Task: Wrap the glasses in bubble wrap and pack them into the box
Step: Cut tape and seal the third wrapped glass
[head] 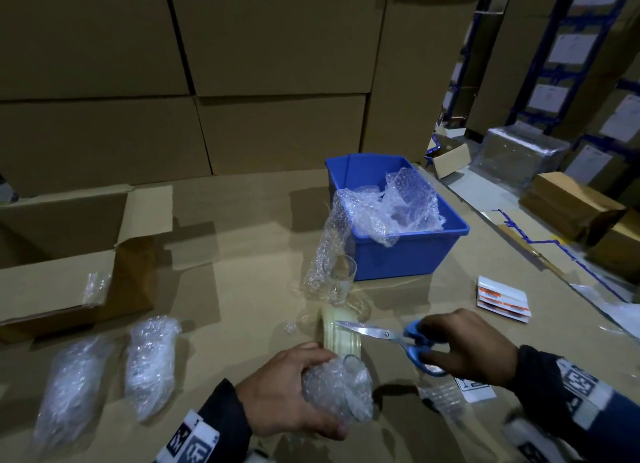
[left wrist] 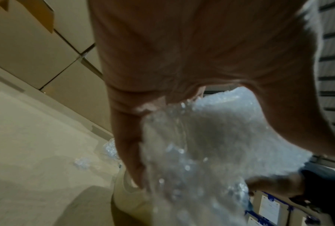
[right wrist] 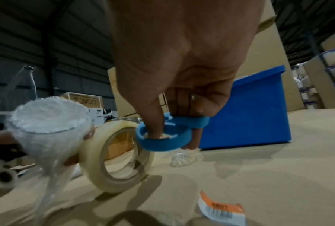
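Observation:
My left hand grips a glass wrapped in bubble wrap, near the front of the cardboard surface; it shows close up as the wrapped glass in the left wrist view and the wrapped glass in the right wrist view. My right hand holds blue-handled scissors, fingers through the loops, blades pointing left over a roll of clear tape. The tape roll stands on edge. A bare stemmed glass stands behind it. Two wrapped glasses lie at the left. An open cardboard box sits far left.
A blue bin with loose bubble wrap stands behind the bare glass. A stack of labels lies at the right, another label near my right hand. Stacked cartons wall the back; shelving stands at the right.

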`<action>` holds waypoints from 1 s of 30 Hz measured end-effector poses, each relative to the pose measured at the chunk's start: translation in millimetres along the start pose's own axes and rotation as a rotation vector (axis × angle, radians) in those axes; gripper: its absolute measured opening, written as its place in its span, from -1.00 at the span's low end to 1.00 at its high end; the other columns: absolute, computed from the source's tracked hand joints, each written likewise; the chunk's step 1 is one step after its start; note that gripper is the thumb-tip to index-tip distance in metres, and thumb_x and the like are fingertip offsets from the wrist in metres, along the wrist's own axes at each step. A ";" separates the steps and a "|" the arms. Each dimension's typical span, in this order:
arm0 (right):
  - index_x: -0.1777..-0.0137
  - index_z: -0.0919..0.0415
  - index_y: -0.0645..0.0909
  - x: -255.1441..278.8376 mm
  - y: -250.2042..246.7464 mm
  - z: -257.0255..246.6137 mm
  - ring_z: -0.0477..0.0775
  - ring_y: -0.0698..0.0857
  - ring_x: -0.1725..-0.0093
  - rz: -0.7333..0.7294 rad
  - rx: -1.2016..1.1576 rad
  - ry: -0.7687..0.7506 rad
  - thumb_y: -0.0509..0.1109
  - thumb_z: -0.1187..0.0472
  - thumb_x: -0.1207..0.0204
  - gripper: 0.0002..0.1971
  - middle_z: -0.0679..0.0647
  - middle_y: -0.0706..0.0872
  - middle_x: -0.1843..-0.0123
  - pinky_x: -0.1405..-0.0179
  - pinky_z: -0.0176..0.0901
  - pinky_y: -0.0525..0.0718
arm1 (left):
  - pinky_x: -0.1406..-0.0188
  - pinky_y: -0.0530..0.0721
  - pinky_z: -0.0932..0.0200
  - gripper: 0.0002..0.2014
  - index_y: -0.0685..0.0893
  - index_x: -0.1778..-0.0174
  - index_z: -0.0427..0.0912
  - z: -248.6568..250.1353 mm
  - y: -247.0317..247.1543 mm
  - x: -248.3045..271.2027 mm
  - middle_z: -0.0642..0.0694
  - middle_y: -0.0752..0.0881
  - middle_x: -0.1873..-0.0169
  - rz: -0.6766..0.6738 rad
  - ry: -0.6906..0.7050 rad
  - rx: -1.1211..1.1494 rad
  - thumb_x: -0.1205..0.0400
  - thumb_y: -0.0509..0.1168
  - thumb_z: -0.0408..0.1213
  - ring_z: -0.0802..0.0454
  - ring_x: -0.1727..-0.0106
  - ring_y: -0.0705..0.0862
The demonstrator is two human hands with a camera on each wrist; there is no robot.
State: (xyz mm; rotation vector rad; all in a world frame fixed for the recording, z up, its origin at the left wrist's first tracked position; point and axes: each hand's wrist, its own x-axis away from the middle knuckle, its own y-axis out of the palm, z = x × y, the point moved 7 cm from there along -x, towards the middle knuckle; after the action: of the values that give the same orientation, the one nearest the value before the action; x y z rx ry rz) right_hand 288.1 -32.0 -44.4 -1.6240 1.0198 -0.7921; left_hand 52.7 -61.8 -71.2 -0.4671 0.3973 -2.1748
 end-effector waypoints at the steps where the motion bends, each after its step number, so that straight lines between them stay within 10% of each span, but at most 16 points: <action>1: 0.27 0.02 0.53 0.7 1.1 1.0 0.01 0.55 0.40 0.007 0.013 0.013 0.30 -0.21 -0.35 -0.70 -0.17 0.51 0.43 0.40 -0.14 0.48 | -0.05 0.53 0.47 -0.37 0.72 -0.11 0.11 0.3 -0.6 -0.3 0.34 0.57 0.04 0.009 -0.004 -0.021 -0.13 0.72 0.07 0.32 -0.07 0.64; 10: -0.04 0.14 0.70 19.2 5.7 -20.6 0.13 0.68 0.39 0.368 0.271 0.079 0.64 0.11 -0.28 -0.65 0.03 0.73 0.18 0.46 -0.11 0.56 | -0.28 0.62 0.19 -0.30 0.73 -0.15 0.18 -3.7 -3.4 2.9 0.20 0.56 -0.13 0.124 0.044 -0.021 -0.08 0.69 0.25 0.28 -0.19 0.62; 14: -0.03 0.22 0.65 18.6 7.9 -26.8 0.18 0.61 0.39 0.404 0.385 0.098 0.34 -0.06 -0.46 -0.65 0.11 0.64 0.19 0.50 -0.01 0.57 | -0.47 0.48 0.24 -0.27 0.71 -0.18 0.32 1.2 -19.8 15.7 0.37 0.20 -0.50 0.283 0.119 -0.087 -0.04 0.69 0.28 0.45 -0.51 0.31; 19: -0.07 0.27 0.46 12.5 5.3 -30.9 0.16 0.58 0.38 0.381 0.381 0.184 0.63 -0.20 -0.02 -0.25 0.19 0.60 0.21 0.54 -0.01 0.54 | -0.44 0.49 0.25 -0.37 0.65 -0.16 0.46 18.9 -29.0 9.3 0.43 0.24 -0.51 0.249 0.187 -0.173 -0.16 0.65 0.27 0.46 -0.50 0.35; 25: 0.00 0.30 0.61 11.6 9.1 -26.9 0.12 0.59 0.39 0.357 0.382 0.223 0.70 -0.20 0.05 -0.27 0.16 0.61 0.23 0.56 -0.04 0.58 | -0.51 0.35 0.32 -0.35 0.66 -0.22 0.29 16.8 -28.2 -5.8 0.39 0.06 -0.64 0.177 0.207 -0.260 -0.20 0.60 0.31 0.46 -0.59 0.21; 30: 0.02 0.30 0.64 12.1 8.4 -30.2 0.11 0.59 0.39 0.368 0.389 0.246 0.61 -0.21 -0.04 -0.34 0.16 0.61 0.24 0.55 -0.04 0.59 | -0.39 0.51 0.24 -0.24 0.61 -0.30 0.28 9.9 -29.6 -15.5 0.34 0.45 -0.43 0.167 0.102 -0.268 -0.17 0.59 0.35 0.39 -0.41 0.47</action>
State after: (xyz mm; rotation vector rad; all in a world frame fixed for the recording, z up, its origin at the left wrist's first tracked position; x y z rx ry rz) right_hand 264.8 -56.3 -44.3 -0.9893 1.2075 -0.8847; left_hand 45.8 -33.3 -52.6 -0.4527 0.7627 -1.9963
